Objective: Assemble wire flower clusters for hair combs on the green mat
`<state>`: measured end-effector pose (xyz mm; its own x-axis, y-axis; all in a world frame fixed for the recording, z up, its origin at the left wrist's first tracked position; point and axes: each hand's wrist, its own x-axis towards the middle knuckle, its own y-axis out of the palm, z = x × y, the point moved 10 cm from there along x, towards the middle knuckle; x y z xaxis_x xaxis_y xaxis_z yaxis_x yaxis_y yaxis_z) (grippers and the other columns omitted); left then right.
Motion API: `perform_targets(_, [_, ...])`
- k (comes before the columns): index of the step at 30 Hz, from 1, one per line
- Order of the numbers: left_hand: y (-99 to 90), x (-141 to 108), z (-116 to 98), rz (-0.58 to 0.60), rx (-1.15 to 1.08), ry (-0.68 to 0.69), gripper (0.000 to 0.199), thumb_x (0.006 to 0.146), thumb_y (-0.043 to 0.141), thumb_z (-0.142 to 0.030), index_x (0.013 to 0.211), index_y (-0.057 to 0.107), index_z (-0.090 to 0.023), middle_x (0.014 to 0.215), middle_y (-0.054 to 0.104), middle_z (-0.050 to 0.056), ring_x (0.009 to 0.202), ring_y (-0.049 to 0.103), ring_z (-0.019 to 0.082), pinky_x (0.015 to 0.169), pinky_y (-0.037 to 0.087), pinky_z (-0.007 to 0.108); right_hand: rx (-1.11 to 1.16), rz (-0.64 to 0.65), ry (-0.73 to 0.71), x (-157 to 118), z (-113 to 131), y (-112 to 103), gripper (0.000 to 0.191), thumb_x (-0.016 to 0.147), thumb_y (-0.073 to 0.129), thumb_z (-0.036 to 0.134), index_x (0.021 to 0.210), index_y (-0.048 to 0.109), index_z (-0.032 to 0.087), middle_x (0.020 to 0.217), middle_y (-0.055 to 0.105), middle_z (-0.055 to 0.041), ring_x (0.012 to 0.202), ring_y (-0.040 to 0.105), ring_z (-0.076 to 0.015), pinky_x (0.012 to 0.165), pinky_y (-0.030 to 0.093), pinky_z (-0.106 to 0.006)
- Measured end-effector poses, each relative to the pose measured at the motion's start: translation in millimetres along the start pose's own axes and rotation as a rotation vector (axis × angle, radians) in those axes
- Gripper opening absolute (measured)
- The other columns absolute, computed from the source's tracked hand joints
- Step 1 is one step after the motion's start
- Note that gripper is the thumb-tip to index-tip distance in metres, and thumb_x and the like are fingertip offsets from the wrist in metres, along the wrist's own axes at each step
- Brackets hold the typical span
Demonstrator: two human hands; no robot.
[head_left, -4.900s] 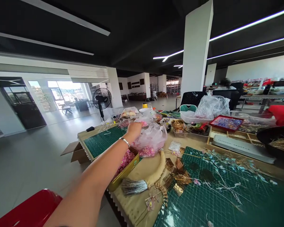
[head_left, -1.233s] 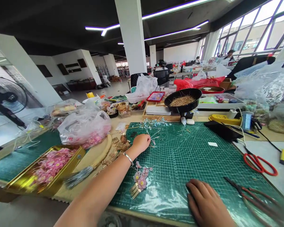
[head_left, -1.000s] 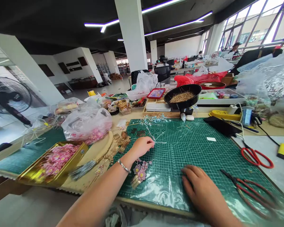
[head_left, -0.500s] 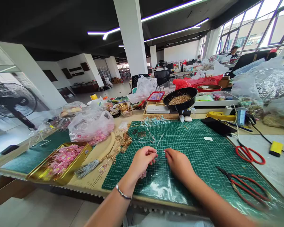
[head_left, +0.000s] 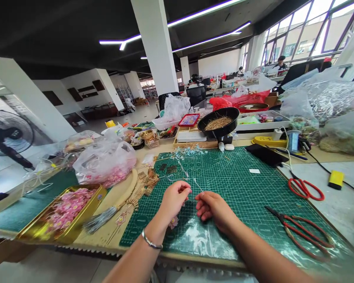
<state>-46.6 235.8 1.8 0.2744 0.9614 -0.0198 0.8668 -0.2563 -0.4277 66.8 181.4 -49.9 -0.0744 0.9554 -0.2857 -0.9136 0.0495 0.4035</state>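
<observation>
My left hand (head_left: 176, 200) is closed in a pinch above the green cutting mat (head_left: 238, 177). A pink flower (head_left: 173, 223) shows just under that hand, and the pinched part is hidden by my fingers. Between thumb and forefinger of my right hand (head_left: 214, 207) is a thin white thread (head_left: 197, 184), its free end pointing up and left. A small gap separates the two hands. Beyond them, a curl of white beaded wire (head_left: 183, 169) and light blue pieces (head_left: 190, 150) lie on the mat.
On the left are a gold tray (head_left: 90, 206) of pink flowers, a silver tassel (head_left: 100, 219) and gold findings (head_left: 150, 182). Pliers (head_left: 301, 232) and red-handled scissors (head_left: 305, 189) lie right. A black pan (head_left: 220, 122) stands behind; several people sit farther back.
My hands have moved slightly apart. The right fingers have curled and lowered, and the thread's upper end has dropped. The whole view has shifted a little, moving the table leftward.
</observation>
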Motion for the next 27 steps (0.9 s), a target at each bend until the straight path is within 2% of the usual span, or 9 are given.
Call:
perform_targets(4, [11.6,36.7,-38.2,0.062,0.178,0.141,0.015,0.077,0.054,-0.028,0.087,0.061,-0.020,0.072,0.065,0.000,0.061,0.059,0.012,0.057,0.045,0.023,0.299,-0.169,-0.061,-0.1,6.2,-20.4,0.023,0.078,0.049,0.037,0.084,0.050,0.015,0.057,0.050,0.0052,0.043,0.044,-0.0042,0.040,0.027,-0.016])
perform_targets(7, [41.4,78.7,-81.3,0.129,0.320,0.264,0.017,0.078,0.052,-0.027,0.089,0.062,-0.019,0.076,0.068,0.000,0.062,0.060,0.012,0.059,0.046,0.023,0.452,-0.258,-0.062,-1.2,3.5,-31.7,0.022,0.073,0.051,0.036,0.081,0.047,0.016,0.054,0.043,0.0077,0.040,0.035,-0.0028,0.039,0.019,-0.016])
perform_targets(10, [106.2,119.3,-120.4,0.279,0.622,0.421,0.022,0.081,0.048,-0.027,0.093,0.065,-0.020,0.081,0.070,0.001,0.070,0.063,0.014,0.063,0.047,0.024,0.573,-0.293,-0.056,-6.4,1.2,-35.0,0.025,0.070,0.054,0.039,0.079,0.046,0.017,0.052,0.043,0.0080,0.039,0.032,-0.0030,0.039,0.015,-0.017])
perform_targets(13, [182.8,152.5,-141.8,0.390,0.848,0.559,0.024,0.081,0.049,-0.026,0.092,0.069,-0.021,0.092,0.071,0.003,0.083,0.064,0.019,0.072,0.048,0.028,0.757,-0.270,-0.029,-12.8,-0.2,-31.6,0.030,0.065,0.060,0.042,0.073,0.043,0.019,0.050,0.045,0.0077,0.037,0.031,-0.0030,0.038,0.012,-0.018])
perform_targets(16, [249.1,182.9,-146.3,0.421,0.906,0.638,0.029,0.080,0.047,-0.017,0.101,0.068,-0.019,0.106,0.068,0.007,0.098,0.061,0.023,0.084,0.046,0.032,0.812,-0.264,0.001,-16.0,-0.7,-31.9,0.040,0.059,0.065,0.048,0.062,0.036,0.020,0.045,0.044,0.0080,0.033,0.028,-0.0024,0.035,0.008,-0.018])
perform_targets(19, [295.4,208.5,-139.0,0.425,0.926,0.694,0.048,0.080,0.040,-0.006,0.125,0.053,-0.017,0.129,0.055,0.009,0.115,0.052,0.021,0.095,0.041,0.031,0.802,-0.243,-0.002,-13.2,-0.6,-32.2,0.045,0.059,0.064,0.052,0.057,0.033,0.020,0.041,0.043,0.0079,0.028,0.025,-0.0020,0.033,0.006,-0.018])
perform_targets(21, [312.8,219.8,-130.9,0.438,0.933,0.722,0.056,0.080,0.037,-0.003,0.133,0.043,-0.016,0.136,0.049,0.009,0.119,0.049,0.019,0.098,0.039,0.029,0.793,-0.242,-0.004,-11.1,-1.3,-32.1,0.045,0.061,0.062,0.055,0.056,0.034,0.020,0.039,0.042,0.0079,0.026,0.024,-0.0019,0.031,0.005,-0.018])
perform_targets(23, [318.5,225.4,-122.2,0.443,0.955,0.735,0.052,0.081,0.037,-0.005,0.132,0.044,-0.015,0.131,0.052,0.011,0.117,0.050,0.022,0.096,0.040,0.032,0.784,-0.262,0.003,-11.2,-1.4,-33.0,0.044,0.061,0.059,0.058,0.058,0.037,0.020,0.039,0.042,0.0078,0.025,0.023,-0.0021,0.031,0.005,-0.018])
perform_targets(27, [305.4,219.4,-107.3,0.434,1.032,0.722,0.035,0.083,0.039,-0.013,0.111,0.061,-0.011,0.111,0.061,0.016,0.102,0.056,0.029,0.086,0.044,0.039,0.752,-0.278,0.033,-16.4,3.2,-32.5,0.041,0.058,0.058,0.057,0.064,0.042,0.019,0.046,0.046,0.0067,0.032,0.030,-0.0030,0.034,0.010,-0.018])
